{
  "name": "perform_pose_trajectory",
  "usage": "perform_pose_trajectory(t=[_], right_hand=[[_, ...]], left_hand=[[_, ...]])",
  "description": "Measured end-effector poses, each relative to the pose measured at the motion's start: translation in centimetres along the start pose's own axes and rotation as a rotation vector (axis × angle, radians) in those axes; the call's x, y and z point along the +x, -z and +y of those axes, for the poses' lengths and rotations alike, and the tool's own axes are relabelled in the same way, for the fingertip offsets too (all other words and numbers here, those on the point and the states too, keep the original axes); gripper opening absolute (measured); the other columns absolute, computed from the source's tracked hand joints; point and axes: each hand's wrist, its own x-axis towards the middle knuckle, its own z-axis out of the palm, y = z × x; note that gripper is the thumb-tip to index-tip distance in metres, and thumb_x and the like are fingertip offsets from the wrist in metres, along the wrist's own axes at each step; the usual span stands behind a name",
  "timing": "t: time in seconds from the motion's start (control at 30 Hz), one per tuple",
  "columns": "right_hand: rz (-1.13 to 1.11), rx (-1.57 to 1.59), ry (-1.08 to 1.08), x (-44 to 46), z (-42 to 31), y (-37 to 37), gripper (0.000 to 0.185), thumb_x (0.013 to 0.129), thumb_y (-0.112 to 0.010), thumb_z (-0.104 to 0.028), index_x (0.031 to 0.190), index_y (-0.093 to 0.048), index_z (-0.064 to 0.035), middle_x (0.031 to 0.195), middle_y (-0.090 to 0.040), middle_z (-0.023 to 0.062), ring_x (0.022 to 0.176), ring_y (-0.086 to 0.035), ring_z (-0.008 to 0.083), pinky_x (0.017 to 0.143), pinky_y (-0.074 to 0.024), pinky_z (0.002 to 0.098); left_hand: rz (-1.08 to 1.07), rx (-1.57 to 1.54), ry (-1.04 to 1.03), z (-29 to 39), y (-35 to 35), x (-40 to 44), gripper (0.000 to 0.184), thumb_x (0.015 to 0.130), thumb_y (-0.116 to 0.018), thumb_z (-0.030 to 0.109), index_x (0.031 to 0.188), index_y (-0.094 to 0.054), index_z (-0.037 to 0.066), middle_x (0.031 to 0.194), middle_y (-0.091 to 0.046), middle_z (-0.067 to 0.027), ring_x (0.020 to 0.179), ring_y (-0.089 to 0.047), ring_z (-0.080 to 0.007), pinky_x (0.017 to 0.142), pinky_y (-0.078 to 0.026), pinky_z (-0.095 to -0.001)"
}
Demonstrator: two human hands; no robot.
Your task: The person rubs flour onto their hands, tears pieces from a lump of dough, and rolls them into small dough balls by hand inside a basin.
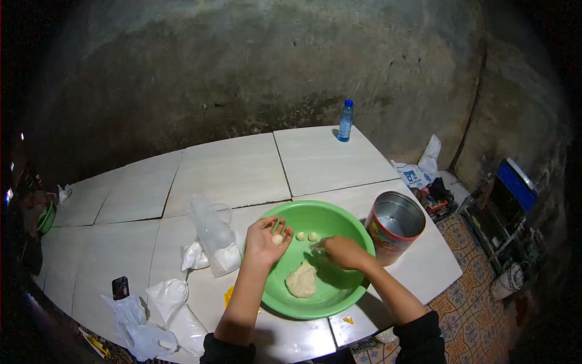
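Green basin on tiled table, stained wall beyond.

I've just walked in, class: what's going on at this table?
A person's left hand holds a small ball, palm up, above the bowl. The right hand reaches into the bowl; what its fingers touch is unclear. Two more balls and a larger dough lump lie inside. A tin stands alongside.
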Motion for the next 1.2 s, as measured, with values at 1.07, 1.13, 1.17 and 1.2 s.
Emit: perform_pose_trajectory(t=[1.07,1.13,1.17,1.2], right_hand=[[0.132,0.379,0.168,-0.6,-1.3,-0.1,0.016,0.069,-0.071,-0.002,0.085,-0.071,-0.003,0.077,-0.067,0.0179,0.069,-0.066,0.0271,0.067,-0.0512,0.0351],[0.236,0.507,0.188,-0.8,-1.3,0.3,0.024,0.067,-0.072,0.001,0.091,-0.069,-0.002,0.079,-0.068,0.0159,0.071,-0.066,0.0232,0.068,-0.0514,0.0325],[0.29,0.571,0.199,-0.9,-1.3,0.5,0.028,0.066,-0.072,0.002,0.094,-0.069,-0.0014,0.08,-0.068,0.0149,0.072,-0.066,0.0212,0.068,-0.0515,0.0311],[0.276,0.532,0.187,-1.1,-1.3,1.0,0.028,0.068,-0.072,0.002,0.095,-0.068,-0.0015,0.082,-0.069,0.0138,0.074,-0.067,0.0199,0.071,-0.0522,0.0306]], left_hand=[[-0.375,-0.152,0.203,-1.5,-0.8,-0.1,0.049,0.097,-0.041,0.025,0.131,-0.038,-0.009,0.136,-0.043,-0.0241,0.13,-0.04,-0.035,0.112,-0.029,-0.0472],[-0.37,-0.221,0.241,-1.0,-0.9,-0.6,0.054,0.096,-0.041,0.027,0.134,-0.034,-0.01,0.141,-0.037,-0.0251,0.133,-0.034,-0.0374,0.113,-0.028,-0.0466],[-0.375,-0.22,0.239,-1.0,-0.8,-0.4,0.054,0.096,-0.041,0.027,0.134,-0.034,-0.01,0.141,-0.037,-0.0251,0.133,-0.034,-0.0374,0.113,-0.028,-0.0466],[-0.371,-0.201,0.231,-1.1,-0.4,-0.1,0.056,0.095,-0.041,0.027,0.135,-0.032,-0.01,0.141,-0.035,-0.0254,0.134,-0.033,-0.038,0.113,-0.027,-0.0465]])
